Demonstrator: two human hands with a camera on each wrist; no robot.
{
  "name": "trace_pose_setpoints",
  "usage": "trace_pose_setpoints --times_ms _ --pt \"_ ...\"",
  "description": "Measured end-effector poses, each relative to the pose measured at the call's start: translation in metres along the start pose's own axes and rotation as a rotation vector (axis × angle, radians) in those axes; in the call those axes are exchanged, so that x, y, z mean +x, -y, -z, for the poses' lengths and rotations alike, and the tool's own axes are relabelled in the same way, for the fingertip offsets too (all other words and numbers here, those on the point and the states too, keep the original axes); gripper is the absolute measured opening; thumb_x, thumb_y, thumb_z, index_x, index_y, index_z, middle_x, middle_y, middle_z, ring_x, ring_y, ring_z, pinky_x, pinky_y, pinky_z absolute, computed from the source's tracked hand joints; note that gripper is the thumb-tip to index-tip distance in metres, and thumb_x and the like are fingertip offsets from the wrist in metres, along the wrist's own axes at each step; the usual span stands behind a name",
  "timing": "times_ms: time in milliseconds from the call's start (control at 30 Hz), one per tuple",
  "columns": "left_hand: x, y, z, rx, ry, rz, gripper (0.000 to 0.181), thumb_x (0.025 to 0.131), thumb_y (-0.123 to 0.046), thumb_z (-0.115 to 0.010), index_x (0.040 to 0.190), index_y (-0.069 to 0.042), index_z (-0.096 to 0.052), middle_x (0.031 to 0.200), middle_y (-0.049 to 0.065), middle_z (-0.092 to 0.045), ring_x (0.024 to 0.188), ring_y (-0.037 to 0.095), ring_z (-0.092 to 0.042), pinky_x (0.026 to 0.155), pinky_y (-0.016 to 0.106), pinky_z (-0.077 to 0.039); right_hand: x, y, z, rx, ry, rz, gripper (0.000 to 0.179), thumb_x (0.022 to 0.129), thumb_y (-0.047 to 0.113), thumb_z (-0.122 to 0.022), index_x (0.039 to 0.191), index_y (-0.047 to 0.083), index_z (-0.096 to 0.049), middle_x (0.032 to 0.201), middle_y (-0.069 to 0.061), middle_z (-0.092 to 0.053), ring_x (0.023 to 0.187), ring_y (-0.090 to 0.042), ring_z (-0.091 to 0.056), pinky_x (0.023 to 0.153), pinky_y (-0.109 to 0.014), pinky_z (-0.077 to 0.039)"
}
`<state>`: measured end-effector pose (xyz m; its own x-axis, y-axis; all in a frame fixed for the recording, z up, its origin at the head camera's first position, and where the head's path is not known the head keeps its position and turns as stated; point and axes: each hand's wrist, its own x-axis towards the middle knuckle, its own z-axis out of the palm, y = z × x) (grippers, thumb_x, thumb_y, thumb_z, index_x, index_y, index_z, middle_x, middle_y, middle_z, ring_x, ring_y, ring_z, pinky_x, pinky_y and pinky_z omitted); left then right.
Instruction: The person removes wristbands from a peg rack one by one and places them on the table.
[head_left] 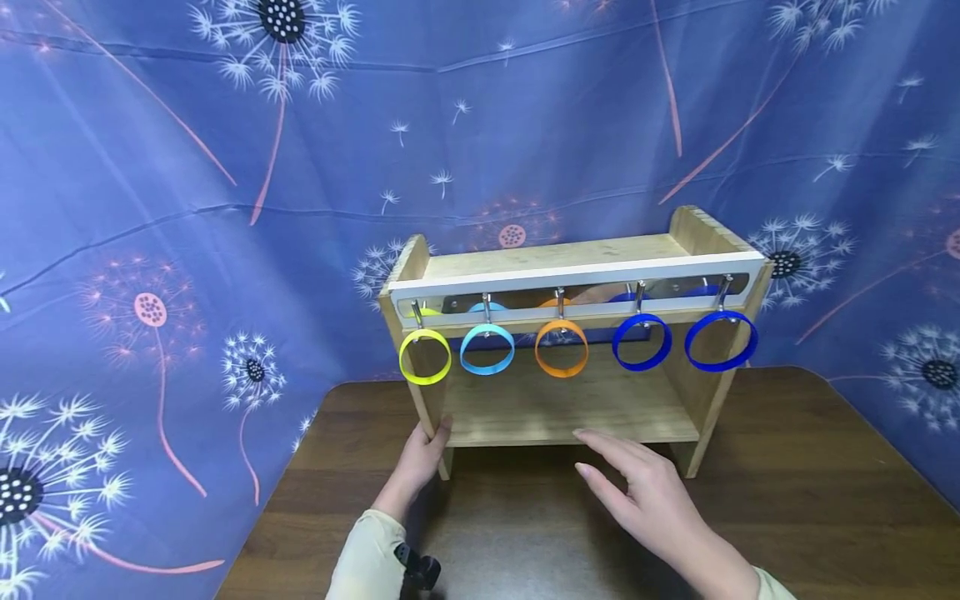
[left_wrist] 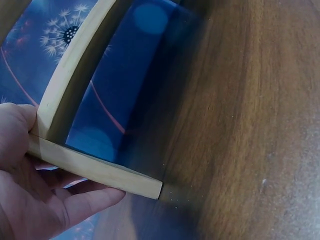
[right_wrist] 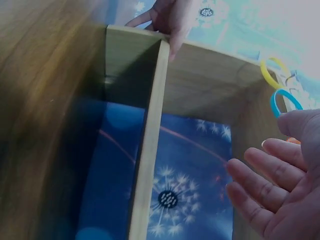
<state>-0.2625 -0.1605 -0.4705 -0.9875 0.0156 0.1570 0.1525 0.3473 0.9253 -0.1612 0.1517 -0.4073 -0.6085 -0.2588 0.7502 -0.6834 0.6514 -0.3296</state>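
Note:
A small wooden shelf point(head_left: 562, 408) stands on the table with its front towards me. My left hand point(head_left: 416, 462) grips its left side panel low down, thumb inside at the lower board point(left_wrist: 75, 75) and fingers round the outside. In front of the lower board my right hand point(head_left: 652, 492) hovers, fingers relaxed and holding nothing. From metal hooks point(head_left: 560, 302) along the shelf's front hang a yellow ring point(head_left: 425, 382), a light blue ring point(head_left: 487, 372), an orange ring point(head_left: 562, 374) and two dark blue rings point(head_left: 641, 367).
A white-edged strip point(head_left: 570, 275) with a shiny face carries the hooks below the top tray. Brown wood-grain table point(head_left: 825, 517) extends to both sides. Behind hangs a blue cloth point(head_left: 562, 125) with dandelion prints. A black strap device point(head_left: 420, 567) sits at my left wrist.

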Motion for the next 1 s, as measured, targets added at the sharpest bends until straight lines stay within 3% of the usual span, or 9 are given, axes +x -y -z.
trace_pose_setpoints --times_ms 200,367,567,700,833,1000 --pt "0.001 0.0 -0.003 -0.008 0.004 0.02 0.04 0.102 -0.031 -0.052 0.121 0.004 -0.052 0.111 0.017 -0.058 0.111 0.032 -0.052 0.098 0.053 -0.04 0.011 0.006 -0.007 0.068 0.015 0.008 0.04 0.084 0.011 -0.076 0.123 0.017 -0.067 0.117 0.003 -0.068 0.104 -0.015 -0.066 0.084 -0.015 -0.047" --pt "0.001 0.001 -0.005 -0.018 0.0 0.002 0.035 0.102 -0.028 -0.052 0.116 0.004 -0.053 0.105 0.014 -0.057 0.106 0.03 -0.052 0.095 0.051 -0.042 0.021 0.013 -0.012 0.118 -0.007 0.018 0.037 0.082 0.007 -0.076 0.118 0.014 -0.07 0.114 0.004 -0.07 0.101 -0.015 -0.067 0.086 -0.014 -0.047" --pt "0.004 0.002 -0.005 -0.011 -0.019 0.002 0.029 0.102 -0.028 -0.052 0.106 0.001 -0.053 0.098 0.01 -0.055 0.1 0.027 -0.051 0.091 0.045 -0.042 0.036 0.021 -0.021 0.174 -0.029 0.021 0.035 0.081 0.005 -0.077 0.114 0.016 -0.071 0.104 0.005 -0.072 0.088 -0.012 -0.069 0.075 -0.014 -0.049" --pt "0.005 0.002 -0.004 -0.017 -0.031 0.017 0.027 0.102 -0.027 -0.053 0.108 0.0 -0.054 0.096 0.01 -0.055 0.099 0.027 -0.051 0.092 0.044 -0.042 0.045 0.026 -0.027 0.231 -0.004 -0.013 0.032 0.083 0.005 -0.076 0.113 0.017 -0.071 0.098 0.009 -0.072 0.082 -0.005 -0.067 0.065 -0.02 -0.051" --pt "0.005 0.003 -0.003 -0.018 -0.03 0.014 0.029 0.102 -0.025 -0.053 0.115 0.001 -0.054 0.102 0.013 -0.058 0.104 0.029 -0.052 0.094 0.048 -0.042 0.053 0.033 -0.033 0.338 0.044 -0.071 0.03 0.086 0.006 -0.074 0.113 0.016 -0.071 0.097 0.007 -0.072 0.081 -0.003 -0.067 0.066 -0.027 -0.055" --pt "0.003 0.004 -0.003 -0.024 -0.03 0.02 0.032 0.102 -0.025 -0.052 0.12 0.002 -0.054 0.111 0.016 -0.059 0.11 0.031 -0.052 0.097 0.051 -0.041 0.061 0.04 -0.04 0.444 0.094 -0.148 0.027 0.088 0.009 -0.072 0.115 0.015 -0.07 0.102 0.005 -0.072 0.082 -0.005 -0.068 0.069 -0.027 -0.056"
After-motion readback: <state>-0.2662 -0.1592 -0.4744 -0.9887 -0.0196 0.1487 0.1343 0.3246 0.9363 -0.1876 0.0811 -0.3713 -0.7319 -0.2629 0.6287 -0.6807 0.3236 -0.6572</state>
